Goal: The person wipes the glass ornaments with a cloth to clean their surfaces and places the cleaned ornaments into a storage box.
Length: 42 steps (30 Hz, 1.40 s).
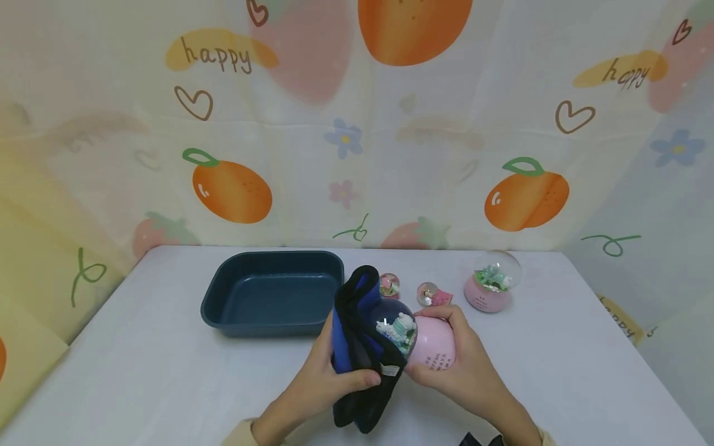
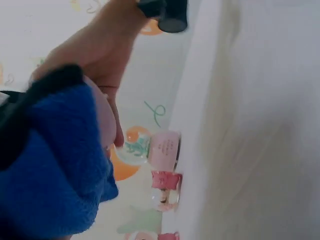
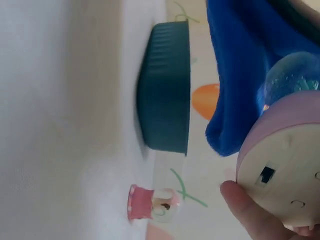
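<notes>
From my seat, I have one right hand (image 1: 471, 368) gripping one snow globe (image 1: 432, 341) by its pink base, dome against one blue-and-black cloth (image 1: 359, 353) held in the left hand (image 1: 320, 381). Beyond: one teal dish (image 1: 273, 297), two small globes (image 1: 389, 285), one tipped sideways, one large globe (image 1: 488, 297).

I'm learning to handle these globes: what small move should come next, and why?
Perhaps turn the pink base slightly with the right hand while the left hand presses the cloth to the clear dome: the right grips the base, the left the cloth, and part of the dome is uncovered.
</notes>
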Each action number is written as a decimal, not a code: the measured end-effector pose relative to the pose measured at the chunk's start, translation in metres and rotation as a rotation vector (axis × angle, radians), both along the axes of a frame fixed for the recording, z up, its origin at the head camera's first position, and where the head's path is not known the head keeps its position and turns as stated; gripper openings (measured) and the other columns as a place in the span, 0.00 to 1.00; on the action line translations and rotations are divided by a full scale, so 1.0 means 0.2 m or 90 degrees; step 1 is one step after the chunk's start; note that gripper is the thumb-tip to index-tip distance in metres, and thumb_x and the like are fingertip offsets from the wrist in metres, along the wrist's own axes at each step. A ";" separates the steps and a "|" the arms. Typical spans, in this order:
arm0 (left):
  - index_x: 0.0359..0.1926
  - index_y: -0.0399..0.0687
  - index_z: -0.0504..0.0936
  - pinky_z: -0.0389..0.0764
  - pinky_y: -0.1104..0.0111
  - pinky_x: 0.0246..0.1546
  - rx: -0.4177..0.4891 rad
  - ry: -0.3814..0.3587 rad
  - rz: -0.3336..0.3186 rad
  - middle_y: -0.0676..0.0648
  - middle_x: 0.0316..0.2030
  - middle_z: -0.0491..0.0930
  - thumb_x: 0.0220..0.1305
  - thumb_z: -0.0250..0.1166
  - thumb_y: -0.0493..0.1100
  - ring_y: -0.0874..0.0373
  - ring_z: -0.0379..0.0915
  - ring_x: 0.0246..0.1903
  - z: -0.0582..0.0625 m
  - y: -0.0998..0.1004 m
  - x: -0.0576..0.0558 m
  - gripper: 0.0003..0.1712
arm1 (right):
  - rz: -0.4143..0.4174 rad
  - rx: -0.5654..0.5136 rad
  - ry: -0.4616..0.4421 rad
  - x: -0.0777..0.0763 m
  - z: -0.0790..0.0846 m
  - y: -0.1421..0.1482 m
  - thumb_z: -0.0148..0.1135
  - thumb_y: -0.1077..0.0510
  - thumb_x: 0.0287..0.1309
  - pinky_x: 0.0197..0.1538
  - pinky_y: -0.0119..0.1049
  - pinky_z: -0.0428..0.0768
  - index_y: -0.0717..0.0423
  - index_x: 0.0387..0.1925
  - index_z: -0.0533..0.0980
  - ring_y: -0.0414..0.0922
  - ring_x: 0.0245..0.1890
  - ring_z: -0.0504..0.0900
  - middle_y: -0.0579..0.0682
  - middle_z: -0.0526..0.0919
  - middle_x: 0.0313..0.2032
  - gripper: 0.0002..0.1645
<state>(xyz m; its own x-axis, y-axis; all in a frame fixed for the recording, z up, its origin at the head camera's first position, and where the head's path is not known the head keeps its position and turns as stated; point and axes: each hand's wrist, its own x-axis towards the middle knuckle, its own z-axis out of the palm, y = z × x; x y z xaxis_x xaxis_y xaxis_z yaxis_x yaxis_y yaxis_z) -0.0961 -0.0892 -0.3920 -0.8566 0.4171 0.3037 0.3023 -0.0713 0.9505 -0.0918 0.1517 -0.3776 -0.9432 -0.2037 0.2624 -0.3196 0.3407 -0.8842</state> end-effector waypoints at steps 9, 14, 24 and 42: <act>0.77 0.54 0.51 0.75 0.62 0.59 -0.085 0.196 0.078 0.45 0.71 0.63 0.57 0.71 0.35 0.55 0.67 0.63 -0.01 0.01 0.02 0.53 | -0.001 -0.024 -0.066 -0.01 0.02 0.03 0.72 0.65 0.46 0.42 0.36 0.80 0.59 0.56 0.67 0.52 0.48 0.71 0.58 0.74 0.54 0.35; 0.76 0.51 0.51 0.70 0.50 0.66 -0.137 0.256 0.094 0.45 0.74 0.58 0.47 0.80 0.39 0.50 0.63 0.68 -0.02 0.00 0.00 0.61 | 0.048 -0.057 -0.129 -0.01 0.04 0.03 0.69 0.64 0.46 0.39 0.38 0.80 0.61 0.55 0.67 0.50 0.45 0.72 0.62 0.73 0.53 0.33; 0.74 0.54 0.54 0.72 0.43 0.62 -0.170 0.299 0.108 0.43 0.71 0.62 0.43 0.82 0.44 0.44 0.65 0.67 -0.03 -0.02 -0.02 0.61 | 0.046 -0.034 -0.162 0.01 0.04 0.00 0.75 0.62 0.42 0.41 0.40 0.83 0.54 0.56 0.64 0.55 0.50 0.72 0.59 0.72 0.55 0.39; 0.73 0.54 0.60 0.70 0.46 0.64 -0.138 0.223 0.065 0.45 0.73 0.61 0.50 0.76 0.36 0.45 0.59 0.71 -0.01 -0.04 -0.02 0.51 | 0.055 -0.002 -0.013 0.00 0.02 0.02 0.79 0.63 0.38 0.44 0.36 0.82 0.52 0.55 0.67 0.45 0.50 0.76 0.53 0.75 0.55 0.42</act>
<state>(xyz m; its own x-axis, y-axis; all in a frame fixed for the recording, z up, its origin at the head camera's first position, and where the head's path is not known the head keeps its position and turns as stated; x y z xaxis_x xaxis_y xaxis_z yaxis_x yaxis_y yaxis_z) -0.1006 -0.0980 -0.3933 -0.7578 0.4214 0.4982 0.6047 0.1668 0.7788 -0.0921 0.1559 -0.3728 -0.9271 -0.2836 0.2449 -0.3301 0.3092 -0.8918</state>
